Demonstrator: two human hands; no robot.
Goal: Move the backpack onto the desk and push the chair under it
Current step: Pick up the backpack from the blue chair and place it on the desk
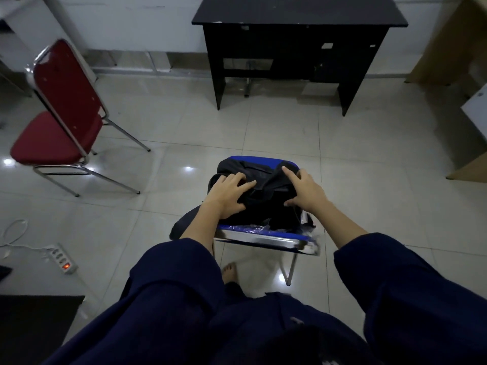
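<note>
A black backpack (266, 188) lies on the seat of a blue chair (261, 234) with a chrome frame, right in front of me. My left hand (229, 193) rests on the bag's left side, fingers spread over the fabric. My right hand (303, 188) lies on its right side, fingers apart and pressing the top. Neither hand has lifted the bag off the seat. The black desk (297, 11) stands against the far wall, a tile or two beyond the chair, with open leg room beneath it.
A red chair (60, 114) stands at the left, angled away. A white power strip (62, 258) with cable lies on the floor at lower left, beside a dark mat (34, 320). Wooden furniture (448, 48) lines the right side. Tiled floor (276, 133) separates chair and desk.
</note>
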